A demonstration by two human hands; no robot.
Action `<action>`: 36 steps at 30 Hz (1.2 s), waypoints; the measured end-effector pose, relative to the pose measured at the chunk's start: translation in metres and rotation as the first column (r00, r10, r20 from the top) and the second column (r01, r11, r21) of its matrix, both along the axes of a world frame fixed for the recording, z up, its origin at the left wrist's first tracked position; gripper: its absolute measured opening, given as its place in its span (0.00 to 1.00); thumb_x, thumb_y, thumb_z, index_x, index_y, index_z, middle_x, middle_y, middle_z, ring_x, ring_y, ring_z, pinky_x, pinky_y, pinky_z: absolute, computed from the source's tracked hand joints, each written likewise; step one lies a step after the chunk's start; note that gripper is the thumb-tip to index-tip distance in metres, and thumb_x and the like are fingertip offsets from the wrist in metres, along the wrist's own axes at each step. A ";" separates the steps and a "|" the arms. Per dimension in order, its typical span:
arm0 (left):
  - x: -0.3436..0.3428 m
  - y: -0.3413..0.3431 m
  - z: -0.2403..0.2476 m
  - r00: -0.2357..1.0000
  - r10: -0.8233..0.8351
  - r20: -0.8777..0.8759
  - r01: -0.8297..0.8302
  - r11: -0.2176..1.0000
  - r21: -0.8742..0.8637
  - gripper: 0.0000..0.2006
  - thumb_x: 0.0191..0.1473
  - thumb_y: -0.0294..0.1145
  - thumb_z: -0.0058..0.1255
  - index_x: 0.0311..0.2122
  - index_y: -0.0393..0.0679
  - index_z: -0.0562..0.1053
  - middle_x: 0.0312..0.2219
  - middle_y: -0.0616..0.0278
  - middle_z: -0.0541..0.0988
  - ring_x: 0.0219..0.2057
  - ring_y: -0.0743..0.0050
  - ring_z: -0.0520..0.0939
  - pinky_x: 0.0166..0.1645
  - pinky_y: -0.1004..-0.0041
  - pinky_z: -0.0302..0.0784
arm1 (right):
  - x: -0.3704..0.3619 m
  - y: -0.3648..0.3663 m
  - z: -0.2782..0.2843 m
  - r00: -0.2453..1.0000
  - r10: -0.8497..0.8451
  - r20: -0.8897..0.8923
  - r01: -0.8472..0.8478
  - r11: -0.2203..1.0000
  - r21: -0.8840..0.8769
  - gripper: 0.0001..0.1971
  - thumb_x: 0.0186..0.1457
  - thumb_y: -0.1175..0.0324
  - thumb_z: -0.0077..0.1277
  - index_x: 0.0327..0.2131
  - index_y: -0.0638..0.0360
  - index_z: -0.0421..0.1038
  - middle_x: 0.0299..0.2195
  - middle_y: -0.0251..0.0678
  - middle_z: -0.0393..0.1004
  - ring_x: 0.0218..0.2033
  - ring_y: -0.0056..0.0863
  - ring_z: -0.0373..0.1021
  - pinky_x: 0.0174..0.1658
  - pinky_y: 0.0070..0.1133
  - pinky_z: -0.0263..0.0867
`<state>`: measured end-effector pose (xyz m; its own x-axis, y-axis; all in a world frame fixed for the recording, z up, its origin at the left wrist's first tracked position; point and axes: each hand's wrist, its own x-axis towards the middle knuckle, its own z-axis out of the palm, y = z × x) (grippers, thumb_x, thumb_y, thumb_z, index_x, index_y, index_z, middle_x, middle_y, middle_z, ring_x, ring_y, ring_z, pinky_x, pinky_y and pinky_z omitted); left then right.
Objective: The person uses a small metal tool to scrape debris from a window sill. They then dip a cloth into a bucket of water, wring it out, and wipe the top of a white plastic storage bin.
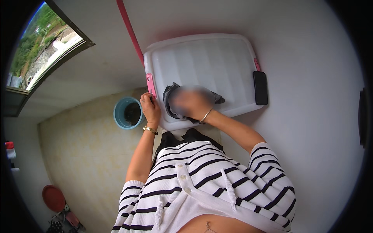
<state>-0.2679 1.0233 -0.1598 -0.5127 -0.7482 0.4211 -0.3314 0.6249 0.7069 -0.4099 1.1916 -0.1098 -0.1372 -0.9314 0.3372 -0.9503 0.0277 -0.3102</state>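
A white plastic storage box (210,62) with a closed lid and pink latches stands against the wall. A dark grey cloth (173,99) lies bunched on the lid's near part. My right hand (192,103) is blurred and pressed on the cloth, gripping it; a bangle sits at the wrist. My left hand (149,106) rests at the box's left edge, fingers curled at the pink latch (150,85). A black phone (260,87) lies flat on the lid's right side.
A light blue bucket (128,112) stands on the tiled floor left of the box. A pink hose (130,29) runs along the wall behind the box. A window (39,46) is at upper left. A red round lid (53,198) lies at lower left.
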 end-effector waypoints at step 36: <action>0.006 -0.001 0.005 0.999 -0.053 0.010 0.053 0.998 -0.021 0.05 0.51 0.18 0.43 0.33 0.36 0.63 0.38 0.48 0.71 0.41 0.46 0.70 0.45 0.58 0.66 | -0.077 0.152 0.145 0.906 -0.423 -0.016 0.229 0.457 0.860 0.26 0.33 0.53 0.61 0.40 0.52 0.74 0.35 0.44 0.77 0.38 0.43 0.73 0.42 0.32 0.69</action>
<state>-0.2616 1.0226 -0.1551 -0.5554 -0.7109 0.4315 -0.3039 0.6565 0.6904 -0.4870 1.3432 0.0351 -0.4574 -0.6313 -0.6263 -0.7440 0.6574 -0.1193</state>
